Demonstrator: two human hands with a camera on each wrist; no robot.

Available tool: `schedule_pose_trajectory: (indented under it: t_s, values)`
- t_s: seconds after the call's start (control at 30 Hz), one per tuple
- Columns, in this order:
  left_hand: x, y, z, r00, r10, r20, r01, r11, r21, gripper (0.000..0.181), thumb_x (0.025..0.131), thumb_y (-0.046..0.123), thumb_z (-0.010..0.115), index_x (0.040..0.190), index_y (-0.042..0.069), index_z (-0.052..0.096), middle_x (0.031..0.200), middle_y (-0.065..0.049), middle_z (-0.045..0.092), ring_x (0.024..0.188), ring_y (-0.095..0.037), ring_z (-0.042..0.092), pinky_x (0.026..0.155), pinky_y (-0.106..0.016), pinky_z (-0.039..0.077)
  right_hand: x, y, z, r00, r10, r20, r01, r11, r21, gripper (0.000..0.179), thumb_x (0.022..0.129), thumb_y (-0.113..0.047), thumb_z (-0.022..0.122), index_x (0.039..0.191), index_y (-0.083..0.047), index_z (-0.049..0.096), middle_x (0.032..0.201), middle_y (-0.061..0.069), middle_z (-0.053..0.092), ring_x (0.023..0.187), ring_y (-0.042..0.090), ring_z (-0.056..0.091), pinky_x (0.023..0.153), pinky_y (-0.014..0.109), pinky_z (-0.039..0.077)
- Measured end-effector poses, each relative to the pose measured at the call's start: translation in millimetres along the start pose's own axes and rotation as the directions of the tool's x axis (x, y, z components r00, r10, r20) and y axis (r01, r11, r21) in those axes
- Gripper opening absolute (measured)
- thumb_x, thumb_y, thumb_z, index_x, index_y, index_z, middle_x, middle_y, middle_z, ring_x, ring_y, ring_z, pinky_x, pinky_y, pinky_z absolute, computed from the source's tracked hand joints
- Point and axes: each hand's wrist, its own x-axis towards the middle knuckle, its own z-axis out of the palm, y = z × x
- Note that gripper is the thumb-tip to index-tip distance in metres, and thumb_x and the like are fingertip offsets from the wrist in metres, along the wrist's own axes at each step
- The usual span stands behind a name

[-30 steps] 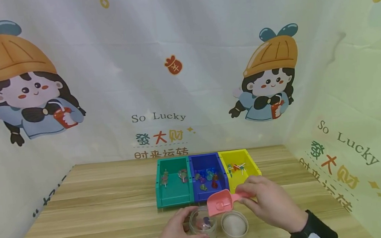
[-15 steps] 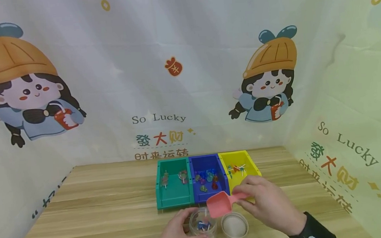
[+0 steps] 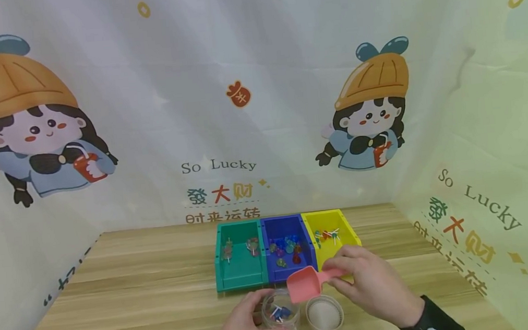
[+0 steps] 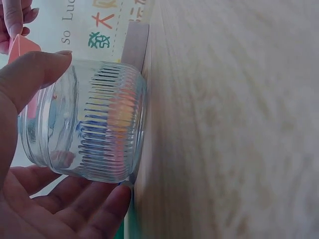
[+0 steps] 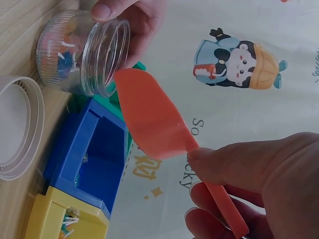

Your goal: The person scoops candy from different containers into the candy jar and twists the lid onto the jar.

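My left hand (image 3: pixel 248 323) is wrapped around a clear ribbed jar (image 4: pixel 107 124), which stands upright on the table without its lid. Small blue pieces with white sticks (image 3: pixel 281 313), like tiny lollipops, lie inside, along with orange-pink ones. Between thumb and fingers my right hand (image 3: pixel 373 286) pinches the handle of a pink scoop (image 5: pixel 149 117). The scoop's tilted blade has its front edge right at the jar's mouth, and nothing shows in it. Just right of the jar lies a round whitish lid (image 3: pixel 325 315).
Behind the jar stand three joined bins: a green bin (image 3: pixel 243 279) with a few pinkish pieces, a blue bin (image 3: pixel 282 226) with several colourful translucent pieces, and a yellow bin (image 3: pixel 323 220) with tiny lollipops. A printed cloth (image 3: pixel 276 38) hangs behind the wooden table (image 3: pixel 130 302).
A clear-pinkish piece lay in the scoop a second ago; the scoop now shows nothing in it and its blade is tipped slightly toward the jar. The left hand stays on the jar.
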Motion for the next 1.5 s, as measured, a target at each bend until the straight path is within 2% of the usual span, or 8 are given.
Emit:
schedule_pose_trajectory:
  t_s: [0.17, 0.4, 0.6, 0.77, 0.93, 1.13, 1.3, 1.5]
  values:
    - [-0.7, -0.8, -1.4, 1.0, 0.009, 0.01, -0.009, 1.0, 0.006, 0.083, 0.086, 0.038, 0.097, 0.153, 0.009, 0.058, 0.148, -0.013, 0.06, 0.132, -0.032, 0.061, 0.107, -0.056, 0.06, -0.2, -0.3, -0.2, 1.0, 0.022, 0.018, -0.022, 1.0, 0.0, 0.019, 0.091, -0.028, 0.091, 0.107, -0.022, 0.083, 0.097, -0.014, 0.066, 0.085, 0.002, 0.054, 0.078, 0.024, 0.057]
    - [-1.2, 1.0, -2.2, 1.0, -0.009, 0.02, 0.009, 1.0, 0.003, 0.087, 0.085, 0.039, 0.097, 0.156, 0.01, 0.055, 0.15, -0.014, 0.058, 0.133, -0.033, 0.06, 0.108, -0.055, 0.059, -0.8, 1.0, 0.5, 0.999, 0.028, 0.017, -0.028, 1.0, 0.007, 0.018, 0.092, -0.028, 0.091, 0.107, -0.022, 0.083, 0.097, -0.014, 0.066, 0.086, 0.003, 0.055, 0.079, 0.024, 0.059]
    - [-4.2, 4.1, -6.6, 1.0, 0.016, 0.025, -0.016, 1.0, -0.008, 0.09, 0.087, 0.039, 0.096, 0.159, 0.008, 0.052, 0.155, -0.018, 0.054, 0.138, -0.04, 0.059, 0.108, -0.056, 0.059, 0.0, 2.0, -0.6, 0.999, 0.046, 0.028, -0.047, 0.999, 0.015, 0.019, 0.093, -0.026, 0.09, 0.11, -0.021, 0.083, 0.099, -0.013, 0.068, 0.086, 0.004, 0.055, 0.08, 0.025, 0.059]
    - [-6.1, 9.0, -12.3, 0.999, 0.036, 0.002, -0.036, 0.999, -0.005, 0.089, 0.09, 0.042, 0.092, 0.16, 0.007, 0.05, 0.159, -0.02, 0.052, 0.14, -0.044, 0.057, 0.107, -0.056, 0.059, 1.0, 3.5, -1.4, 0.999, 0.048, 0.024, -0.049, 0.999, 0.02, 0.019, 0.094, -0.026, 0.089, 0.11, -0.02, 0.084, 0.099, -0.012, 0.068, 0.085, 0.003, 0.055, 0.077, 0.024, 0.057]
    - [-8.1, 12.8, -17.9, 0.996, 0.08, -0.049, -0.079, 0.997, 0.024, 0.083, 0.095, 0.043, 0.087, 0.159, 0.005, 0.051, 0.157, -0.022, 0.055, 0.141, -0.044, 0.056, 0.108, -0.06, 0.058, 1.9, 5.6, -1.2, 0.999, 0.04, 0.004, -0.04, 0.999, 0.025, 0.018, 0.094, -0.024, 0.089, 0.11, -0.02, 0.084, 0.099, -0.011, 0.07, 0.084, 0.004, 0.057, 0.076, 0.024, 0.057]
    - [-7.4, 16.1, -23.3, 0.976, 0.16, -0.147, -0.154, 0.987, 0.052, 0.075, 0.097, 0.037, 0.086, 0.155, 0.001, 0.055, 0.153, -0.021, 0.058, 0.139, -0.043, 0.059, 0.103, -0.055, 0.061, 5.8, 4.6, -2.7, 0.993, 0.119, 0.015, -0.12, 0.992, 0.046, 0.018, 0.093, -0.024, 0.089, 0.11, -0.02, 0.084, 0.096, -0.009, 0.069, 0.084, 0.007, 0.058, 0.076, 0.024, 0.056]
    - [-6.2, 20.8, -26.7, 0.952, 0.161, -0.262, -0.151, 0.987, 0.058, 0.069, 0.097, 0.035, 0.086, 0.152, 0.004, 0.059, 0.148, -0.019, 0.062, 0.131, -0.037, 0.066, 0.098, -0.047, 0.064, 9.1, 4.7, -3.3, 0.98, 0.193, 0.037, -0.195, 0.979, 0.057, 0.02, 0.094, -0.026, 0.089, 0.112, -0.019, 0.084, 0.094, -0.009, 0.067, 0.083, 0.008, 0.054, 0.074, 0.025, 0.051]
    - [-3.4, 23.1, -37.3, 0.92, 0.127, -0.37, -0.105, 0.991, 0.079, 0.063, 0.099, 0.038, 0.083, 0.149, 0.006, 0.061, 0.146, -0.017, 0.064, 0.124, -0.029, 0.069, 0.096, -0.043, 0.063, 13.6, 6.4, -2.3, 0.974, 0.223, 0.037, -0.225, 0.972, 0.072, 0.022, 0.096, -0.028, 0.087, 0.114, -0.015, 0.084, 0.092, -0.006, 0.064, 0.081, 0.011, 0.053, 0.071, 0.024, 0.047]
